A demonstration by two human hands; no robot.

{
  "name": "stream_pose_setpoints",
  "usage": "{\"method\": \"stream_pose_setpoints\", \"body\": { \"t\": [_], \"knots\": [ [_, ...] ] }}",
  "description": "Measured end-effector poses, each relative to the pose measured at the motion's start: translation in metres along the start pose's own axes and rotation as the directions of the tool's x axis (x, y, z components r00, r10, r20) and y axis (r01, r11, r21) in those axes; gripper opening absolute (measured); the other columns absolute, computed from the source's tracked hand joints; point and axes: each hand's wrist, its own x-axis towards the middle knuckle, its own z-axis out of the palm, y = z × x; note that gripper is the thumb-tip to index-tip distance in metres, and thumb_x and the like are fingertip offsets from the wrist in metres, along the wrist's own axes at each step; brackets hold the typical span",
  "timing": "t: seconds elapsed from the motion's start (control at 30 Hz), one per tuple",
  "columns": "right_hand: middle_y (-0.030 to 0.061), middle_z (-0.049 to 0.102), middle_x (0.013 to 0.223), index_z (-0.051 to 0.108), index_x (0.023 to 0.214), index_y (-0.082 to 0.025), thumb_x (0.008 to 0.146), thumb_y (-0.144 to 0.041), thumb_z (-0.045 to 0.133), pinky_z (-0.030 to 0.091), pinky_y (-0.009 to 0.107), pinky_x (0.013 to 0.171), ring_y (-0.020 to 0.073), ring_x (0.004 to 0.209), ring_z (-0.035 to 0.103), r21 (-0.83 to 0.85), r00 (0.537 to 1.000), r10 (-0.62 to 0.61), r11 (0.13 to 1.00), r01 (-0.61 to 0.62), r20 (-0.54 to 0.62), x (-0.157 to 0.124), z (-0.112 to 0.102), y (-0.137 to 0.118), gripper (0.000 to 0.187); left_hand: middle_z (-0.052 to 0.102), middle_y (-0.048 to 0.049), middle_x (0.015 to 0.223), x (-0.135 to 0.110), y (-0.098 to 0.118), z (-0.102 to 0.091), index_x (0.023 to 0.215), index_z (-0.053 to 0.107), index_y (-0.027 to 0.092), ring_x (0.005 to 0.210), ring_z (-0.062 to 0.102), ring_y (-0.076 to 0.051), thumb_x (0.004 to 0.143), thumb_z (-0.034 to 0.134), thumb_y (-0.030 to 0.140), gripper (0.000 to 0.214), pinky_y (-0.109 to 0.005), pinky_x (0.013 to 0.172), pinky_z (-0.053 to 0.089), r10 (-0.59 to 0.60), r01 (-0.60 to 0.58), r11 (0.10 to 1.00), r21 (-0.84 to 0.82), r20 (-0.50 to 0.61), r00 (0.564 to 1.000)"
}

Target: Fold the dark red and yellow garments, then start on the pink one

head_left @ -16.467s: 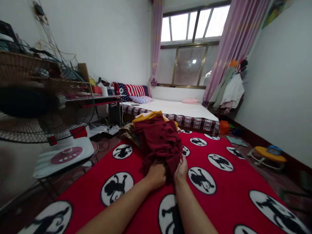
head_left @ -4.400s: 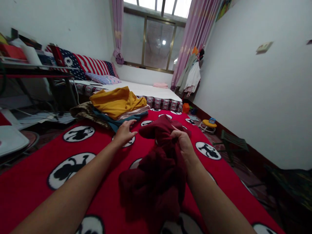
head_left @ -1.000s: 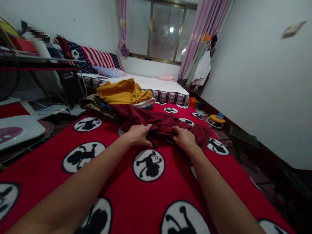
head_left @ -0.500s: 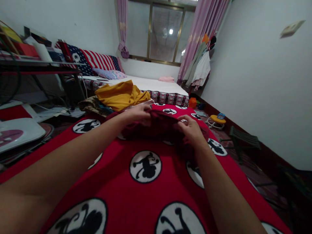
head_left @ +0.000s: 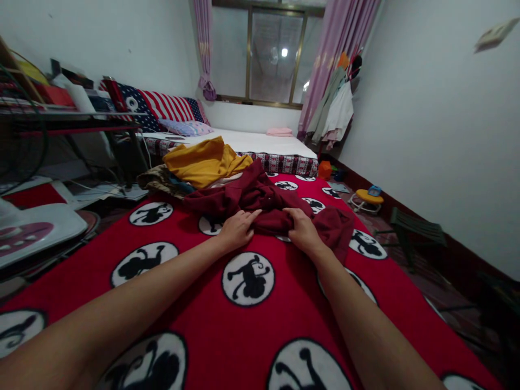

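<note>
A dark red garment (head_left: 268, 192) lies crumpled across the bed, its folds bunched up in the middle. My left hand (head_left: 238, 232) is at its near edge, fingers bent on the cloth and the index finger stretched along it. To the right, my right hand (head_left: 301, 230) pinches the same near edge between thumb and fingers. One end of the garment (head_left: 337, 225) spreads out past the right hand. Beneath everything is a red blanket (head_left: 203, 281) with black figures in white circles. Which kind of garment it is cannot be made out.
A mustard yellow cloth (head_left: 207, 160) lies on a pile beyond the left hand, with a brown patterned cloth (head_left: 162, 181) beside it. Another bed (head_left: 244, 140) stands under the window. A cluttered table (head_left: 77, 116) is at the left, a yellow stool (head_left: 368, 196) at the right.
Both hands have come down and nearer to me. The dark red garment, held up between them before, now rests bunched on the blanket.
</note>
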Motion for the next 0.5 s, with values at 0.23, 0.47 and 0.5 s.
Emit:
{"method": "stream_pose_setpoints", "body": {
  "t": [0.23,0.47,0.5],
  "knots": [
    [0.015,0.056,0.131,0.051,0.133,-0.01,0.057,0.002,0.054,0.041,0.036,0.106,0.0261,0.124,0.051,-0.059,0.988,0.152,0.986,-0.154,-0.029,0.0,-0.012,0.02,0.077,0.072,-0.0016,0.096,-0.008,-0.009,-0.043,0.097,0.073,0.023,0.093,0.064,-0.02,0.07,0.045,0.015,0.04,-0.027,0.082,0.047,0.062,-0.026,0.986,-0.164,0.218,0.974],
    [0.0069,0.071,0.102,0.072,0.095,-0.015,0.059,-0.002,0.05,0.046,0.031,0.095,0.0219,0.104,0.061,-0.015,0.986,0.146,0.989,-0.148,-0.076,0.002,-0.015,0.019,0.044,0.06,0.001,0.064,-0.071,-0.123,-0.139,0.059,0.058,0.019,0.067,0.053,-0.018,0.055,0.039,0.02,0.019,-0.027,0.068,0.044,-0.004,0.244,0.905,-0.349,0.565,0.825],
    [0.0061,0.071,0.1,0.072,0.091,-0.016,0.059,-0.002,0.049,0.047,0.031,0.094,0.0213,0.103,0.062,-0.001,0.985,0.137,0.99,-0.138,-0.105,0.002,-0.014,0.017,0.042,0.06,0.0018,0.062,-0.077,-0.148,-0.149,0.059,0.058,0.019,0.068,0.053,-0.018,0.057,0.041,0.021,0.017,-0.028,0.069,0.044,-0.144,0.321,0.912,-0.255,0.534,0.833]
  ]
}}
